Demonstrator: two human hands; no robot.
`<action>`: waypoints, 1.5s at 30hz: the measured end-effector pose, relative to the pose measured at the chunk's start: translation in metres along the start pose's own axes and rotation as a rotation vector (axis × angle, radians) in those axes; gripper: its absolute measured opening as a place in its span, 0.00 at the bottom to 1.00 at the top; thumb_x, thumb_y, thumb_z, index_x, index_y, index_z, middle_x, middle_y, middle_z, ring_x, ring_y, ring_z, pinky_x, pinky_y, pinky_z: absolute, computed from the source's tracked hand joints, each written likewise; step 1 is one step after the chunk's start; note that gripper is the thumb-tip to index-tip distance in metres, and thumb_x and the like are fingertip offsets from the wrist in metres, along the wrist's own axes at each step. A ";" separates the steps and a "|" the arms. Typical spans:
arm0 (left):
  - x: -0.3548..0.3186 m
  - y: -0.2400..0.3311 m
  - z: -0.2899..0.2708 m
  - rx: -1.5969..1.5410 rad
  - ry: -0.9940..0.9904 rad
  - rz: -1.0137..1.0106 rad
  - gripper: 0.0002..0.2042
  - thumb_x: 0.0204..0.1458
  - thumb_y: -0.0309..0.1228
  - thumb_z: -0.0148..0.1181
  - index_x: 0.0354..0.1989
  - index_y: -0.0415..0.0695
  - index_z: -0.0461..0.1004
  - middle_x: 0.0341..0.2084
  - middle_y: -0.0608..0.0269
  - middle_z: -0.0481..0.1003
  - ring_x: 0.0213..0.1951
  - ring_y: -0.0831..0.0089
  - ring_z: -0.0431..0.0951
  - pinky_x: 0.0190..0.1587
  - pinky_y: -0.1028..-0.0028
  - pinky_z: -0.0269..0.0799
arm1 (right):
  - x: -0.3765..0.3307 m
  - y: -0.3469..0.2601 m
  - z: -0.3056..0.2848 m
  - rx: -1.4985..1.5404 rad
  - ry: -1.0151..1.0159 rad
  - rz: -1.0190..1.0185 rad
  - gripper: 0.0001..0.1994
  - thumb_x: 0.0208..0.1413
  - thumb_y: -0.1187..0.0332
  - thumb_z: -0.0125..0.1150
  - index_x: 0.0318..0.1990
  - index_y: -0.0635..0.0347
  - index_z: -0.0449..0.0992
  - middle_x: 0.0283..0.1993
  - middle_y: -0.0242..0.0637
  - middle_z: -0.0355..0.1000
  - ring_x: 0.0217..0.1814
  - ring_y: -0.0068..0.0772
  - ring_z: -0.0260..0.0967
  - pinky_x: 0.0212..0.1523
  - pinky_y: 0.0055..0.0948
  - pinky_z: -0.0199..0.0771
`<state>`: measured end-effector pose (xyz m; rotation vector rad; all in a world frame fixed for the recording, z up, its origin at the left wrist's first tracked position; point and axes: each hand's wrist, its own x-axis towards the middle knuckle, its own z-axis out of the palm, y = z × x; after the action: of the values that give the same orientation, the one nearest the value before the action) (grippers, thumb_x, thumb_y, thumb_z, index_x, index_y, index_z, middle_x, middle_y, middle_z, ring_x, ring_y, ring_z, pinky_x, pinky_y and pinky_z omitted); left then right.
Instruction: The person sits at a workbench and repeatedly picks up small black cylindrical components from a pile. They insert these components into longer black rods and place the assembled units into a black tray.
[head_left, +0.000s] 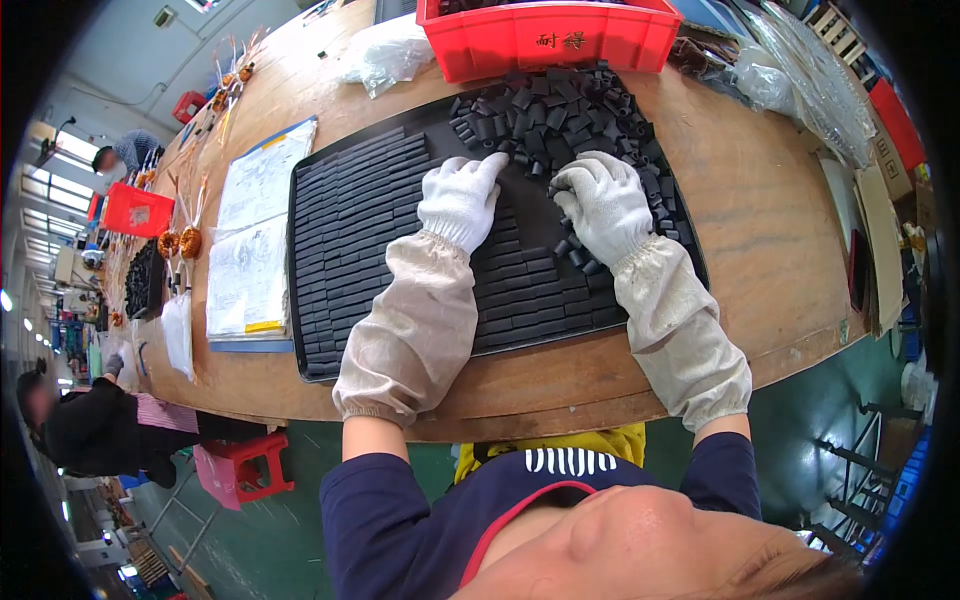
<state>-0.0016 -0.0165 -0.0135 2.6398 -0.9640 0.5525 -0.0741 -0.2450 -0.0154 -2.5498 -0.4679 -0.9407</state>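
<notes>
Both my hands wear white gloves, with pale sleeve covers over the forearms. A shallow black tray lies before me. Short black tube pieces stand packed end to end in neat rows over its left and near parts. At the far right of the tray is a loose heap of the same black pieces. My left hand is over the edge of the rows, thumb and fingers drawn together toward the heap. My right hand curls at the heap's near side, fingers bent inward. What either hand pinches is hidden.
Beyond the tray stands a red plastic bin. Left of it lie a clear plastic bag and paper sheets on a blue clipboard. Copper-wound coils lie further left. Plastic wrap and cardboard edge the right side. Other people work at left.
</notes>
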 end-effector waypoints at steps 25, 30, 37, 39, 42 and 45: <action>0.001 -0.005 0.007 0.010 -0.002 0.044 0.17 0.52 0.30 0.66 0.52 0.56 0.81 0.42 0.63 0.81 0.50 0.58 0.78 0.50 0.58 0.77 | 0.003 -0.004 -0.002 0.088 -0.016 0.019 0.12 0.49 0.70 0.72 0.41 0.50 0.78 0.39 0.33 0.76 0.47 0.43 0.75 0.52 0.44 0.72; 0.005 0.000 -0.003 0.001 -0.031 -0.049 0.12 0.52 0.32 0.68 0.46 0.54 0.83 0.38 0.60 0.80 0.48 0.54 0.78 0.51 0.57 0.75 | 0.003 -0.005 -0.004 0.097 -0.024 0.020 0.12 0.49 0.71 0.71 0.41 0.50 0.79 0.39 0.33 0.75 0.48 0.44 0.75 0.53 0.44 0.72; 0.009 0.004 -0.010 -0.204 0.155 -0.091 0.06 0.48 0.32 0.71 0.36 0.52 0.84 0.36 0.62 0.80 0.45 0.55 0.79 0.48 0.58 0.76 | 0.006 -0.008 -0.009 0.129 0.036 -0.014 0.10 0.50 0.70 0.70 0.40 0.46 0.80 0.38 0.31 0.76 0.47 0.44 0.75 0.52 0.45 0.73; 0.011 0.004 -0.010 -0.188 0.192 -0.069 0.07 0.48 0.32 0.71 0.36 0.52 0.84 0.36 0.63 0.80 0.45 0.56 0.79 0.47 0.58 0.76 | 0.007 -0.008 -0.010 0.131 0.033 -0.013 0.09 0.50 0.70 0.70 0.39 0.46 0.80 0.38 0.31 0.76 0.47 0.44 0.75 0.52 0.44 0.73; 0.008 0.000 -0.007 -0.097 0.190 -0.029 0.10 0.48 0.31 0.71 0.40 0.52 0.83 0.38 0.63 0.81 0.47 0.57 0.79 0.50 0.58 0.75 | 0.006 -0.007 -0.010 0.130 0.027 -0.011 0.09 0.50 0.69 0.70 0.39 0.46 0.80 0.38 0.31 0.76 0.47 0.44 0.75 0.53 0.45 0.73; 0.004 -0.004 -0.001 -0.020 0.132 0.031 0.12 0.49 0.31 0.70 0.43 0.52 0.83 0.39 0.64 0.81 0.48 0.57 0.79 0.51 0.58 0.75 | 0.006 -0.006 -0.008 0.131 0.014 -0.008 0.09 0.50 0.69 0.70 0.40 0.46 0.80 0.39 0.31 0.76 0.48 0.44 0.75 0.53 0.45 0.73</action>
<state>0.0034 -0.0151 -0.0112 2.5383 -0.9670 0.7110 -0.0770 -0.2424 -0.0044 -2.4243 -0.5191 -0.8991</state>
